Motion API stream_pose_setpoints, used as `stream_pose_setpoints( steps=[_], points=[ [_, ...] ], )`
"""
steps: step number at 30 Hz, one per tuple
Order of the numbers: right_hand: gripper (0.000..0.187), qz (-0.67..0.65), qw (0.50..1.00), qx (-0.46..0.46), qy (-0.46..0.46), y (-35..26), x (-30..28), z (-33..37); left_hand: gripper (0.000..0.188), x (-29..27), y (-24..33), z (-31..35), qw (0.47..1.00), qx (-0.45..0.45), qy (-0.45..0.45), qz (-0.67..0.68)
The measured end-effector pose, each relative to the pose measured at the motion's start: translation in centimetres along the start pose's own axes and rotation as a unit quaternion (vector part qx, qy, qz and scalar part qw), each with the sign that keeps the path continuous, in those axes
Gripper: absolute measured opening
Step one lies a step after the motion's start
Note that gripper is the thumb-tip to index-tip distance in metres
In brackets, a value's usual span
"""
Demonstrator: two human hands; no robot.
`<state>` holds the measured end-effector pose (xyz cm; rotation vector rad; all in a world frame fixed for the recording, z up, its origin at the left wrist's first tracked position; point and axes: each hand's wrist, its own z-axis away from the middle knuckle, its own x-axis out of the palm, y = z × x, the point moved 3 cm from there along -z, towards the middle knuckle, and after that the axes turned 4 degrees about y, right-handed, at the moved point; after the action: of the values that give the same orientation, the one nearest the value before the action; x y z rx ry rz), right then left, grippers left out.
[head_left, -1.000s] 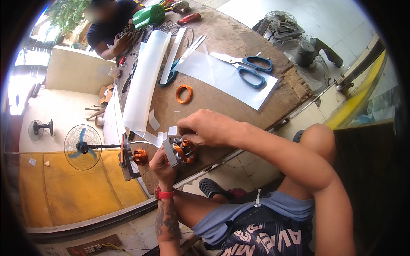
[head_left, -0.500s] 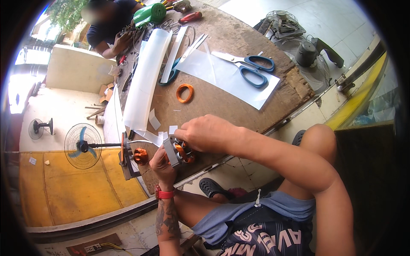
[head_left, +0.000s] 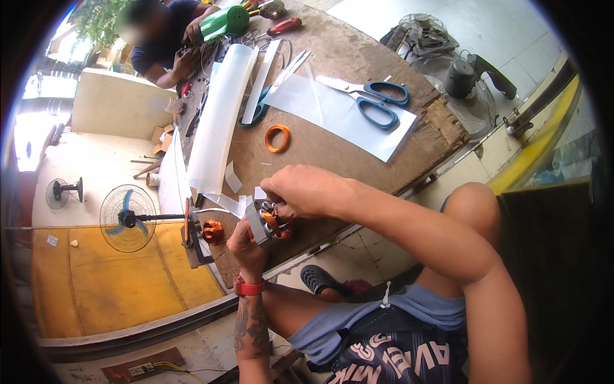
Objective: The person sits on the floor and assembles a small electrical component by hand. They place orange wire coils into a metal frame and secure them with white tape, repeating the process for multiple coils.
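My left hand point(head_left: 247, 246) grips a grey metal motor stator point(head_left: 256, 225) at the table's near edge, fingers wrapped round its side. Copper windings point(head_left: 272, 222) bulge from the stator's right face. Over the top of the stator, my right hand point(head_left: 307, 191) has its fingers bent and closed at the windings; what they pinch is hidden. Beside my left hand lies a bundle of copper coils point(head_left: 212, 232). Farther up the table rests a loose ring of copper wire point(head_left: 268, 139). Small cut pieces of white film point(head_left: 233, 177) lie near the stator.
Blue-handled scissors point(head_left: 360, 91) lie on a flat film sheet point(head_left: 384, 144). Another pair of scissors point(head_left: 291, 69) is partly under a strip point(head_left: 261, 83) beside a rolled sheet point(head_left: 220, 121). Across the table, a co-worker's hands point(head_left: 184, 64) handle dark parts near a green object point(head_left: 224, 21).
My right hand has shifted slightly, its fingers more bent over the windings. The left hand keeps its grip on the stator. The co-worker's second hand now shows.
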<state>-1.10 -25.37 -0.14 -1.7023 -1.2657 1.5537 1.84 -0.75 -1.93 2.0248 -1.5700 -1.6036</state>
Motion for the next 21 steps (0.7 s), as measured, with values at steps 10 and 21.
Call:
stream_pose_setpoints(
  steps=[10, 21],
  points=[
    [0.020, 0.080, 0.971, -0.172, 0.143, -0.5, 1.1, 3.3, 0.036, 0.4, 0.7, 0.0, 0.999, 0.025, 0.026, 0.022],
    [0.019, 0.117, 0.964, -0.186, 0.150, -0.6, 2.0, 2.9, 0.045, 0.4, 1.0, 0.1, 0.999, 0.029, 0.018, -0.026]
  ],
)
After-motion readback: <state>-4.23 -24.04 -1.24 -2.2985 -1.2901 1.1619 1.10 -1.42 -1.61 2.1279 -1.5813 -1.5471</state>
